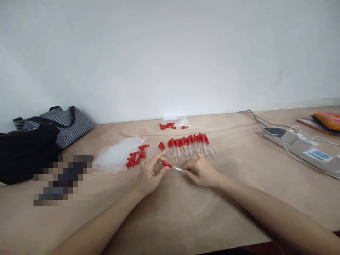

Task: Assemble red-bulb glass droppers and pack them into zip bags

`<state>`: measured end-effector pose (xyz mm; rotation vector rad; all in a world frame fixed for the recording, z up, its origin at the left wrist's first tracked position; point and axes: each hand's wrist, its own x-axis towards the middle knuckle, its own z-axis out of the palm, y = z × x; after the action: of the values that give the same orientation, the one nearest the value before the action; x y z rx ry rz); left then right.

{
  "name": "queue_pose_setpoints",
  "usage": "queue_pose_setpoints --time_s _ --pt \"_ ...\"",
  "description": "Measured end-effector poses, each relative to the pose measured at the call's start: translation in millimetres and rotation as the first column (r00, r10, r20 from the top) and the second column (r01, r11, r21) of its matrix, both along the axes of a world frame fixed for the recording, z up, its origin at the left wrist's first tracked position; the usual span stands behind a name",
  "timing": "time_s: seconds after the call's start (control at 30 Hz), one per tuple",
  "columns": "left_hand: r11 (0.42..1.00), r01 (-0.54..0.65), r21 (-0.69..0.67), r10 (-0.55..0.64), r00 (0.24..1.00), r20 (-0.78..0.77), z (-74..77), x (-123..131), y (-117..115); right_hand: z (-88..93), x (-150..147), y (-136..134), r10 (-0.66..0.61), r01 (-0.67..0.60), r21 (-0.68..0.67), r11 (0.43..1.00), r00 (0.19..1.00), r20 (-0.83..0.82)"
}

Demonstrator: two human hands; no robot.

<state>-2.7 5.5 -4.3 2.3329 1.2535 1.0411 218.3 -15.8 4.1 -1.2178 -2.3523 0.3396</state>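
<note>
Head view: dropper [170,165] sits between the dropper row [186,142] and the near edge of the desk [239,152]. Right hand [203,171]: fingers pinching the clear tube [177,169]. Left hand [151,174]: fingers narrow around the red bulb [166,164], firmness can't tell. Best keep both parts in line, grip lightly, no sideways bending.

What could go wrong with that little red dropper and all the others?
The right hand pinches the thin clear tube, so squeezing too hard might bend or crack it; I can't tell whether it's glass or plastic. The red bulb sits close to the left hand's fingertips, so a tug there might pull it off. The row of droppers lies close by, so a bump could scatter it.
</note>
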Motion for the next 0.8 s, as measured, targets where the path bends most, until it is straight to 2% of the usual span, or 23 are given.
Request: queue_pose_setpoints --time_s 0.07,0.17,0.27,0.4,0.53,0.67,0.8 --pt "0.993 -0.107 0.042 0.106 0.994 0.021 1.0 -5 5 -3.4 2 8 -0.183 0.179 -0.059 0.982 0.979 -0.084" --pt "0.977 -0.199 0.077 0.202 0.979 -0.038 1.7 -15 12 -6.0 5 27 -0.467 0.446 -0.154 0.882 0.872 -0.149" --pt "0.950 -0.294 0.107 0.307 0.942 -0.134 2.4 -24 18 -4.3 5 44 -0.613 0.599 -0.137 0.789 0.783 -0.107" --pt "0.912 -0.398 0.098 0.410 0.884 -0.225 6.0 -32 22 -3.1 -1 57 -0.654 0.653 -0.061 0.755 0.756 -0.008" --pt "0.891 -0.445 0.091 0.451 0.843 -0.293 10.5 -35 24 -7.9 -3 60 -0.647 0.649 -0.033 0.760 0.761 0.046" --pt "0.840 -0.533 0.106 0.533 0.769 -0.353 12.4 -38 26 -12.4 0 59 -0.655 0.656 -0.002 0.755 0.753 0.062" --pt "0.809 -0.568 0.155 0.577 0.715 -0.394 16.6 -43 33 -12.9 -2 56 -0.621 0.618 0.067 0.783 0.784 0.027"
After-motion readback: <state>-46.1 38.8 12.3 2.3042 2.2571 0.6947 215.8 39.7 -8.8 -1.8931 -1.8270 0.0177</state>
